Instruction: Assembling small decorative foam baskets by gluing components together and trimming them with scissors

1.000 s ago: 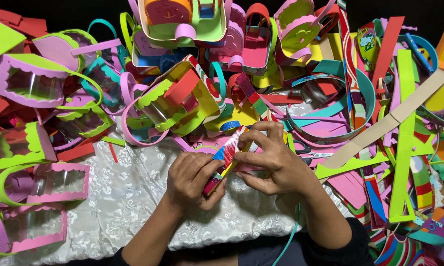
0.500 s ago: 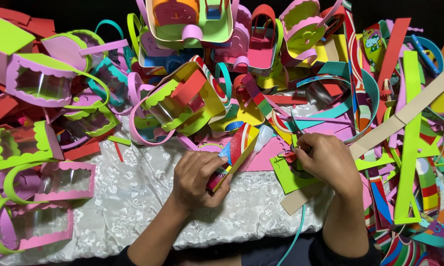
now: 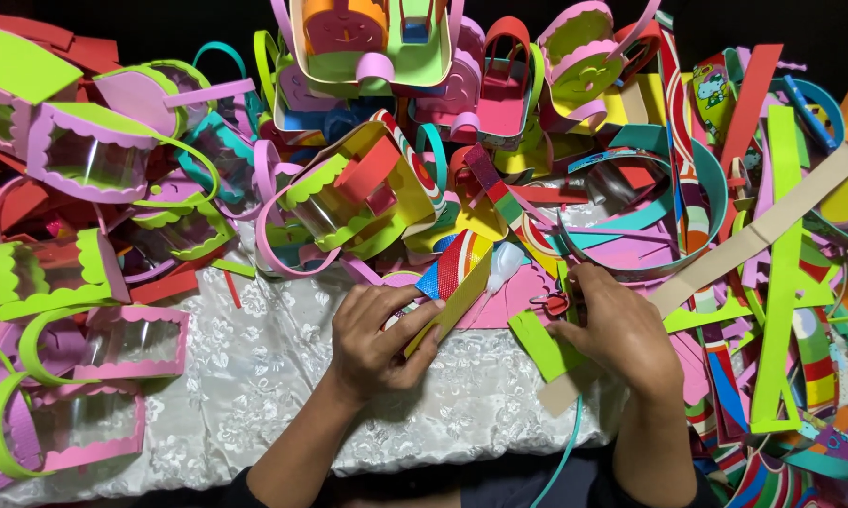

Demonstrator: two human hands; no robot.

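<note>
My left hand (image 3: 379,341) grips a small foam piece (image 3: 454,277) with red, blue and yellow stripes, held tilted above the white lace cloth (image 3: 254,376). My right hand (image 3: 617,331) has its fingers closed down into the heap of foam scraps to the right, beside a green foam strip (image 3: 544,344) and a small red item (image 3: 548,303) at its fingertips; whether it grips anything there is hidden. A white glue-bottle tip (image 3: 504,263) lies between the hands.
Colourful foam baskets and boxes with clear windows (image 3: 367,188) crowd the back and left (image 3: 85,155). Long foam strips, among them a tan one (image 3: 762,226) and a green one (image 3: 781,273), pile on the right. A teal cord (image 3: 560,461) hangs at the front edge.
My right hand left the striped piece and moved right and down into the scrap pile. My left hand has kept hold of the piece, which now tilts more upright.
</note>
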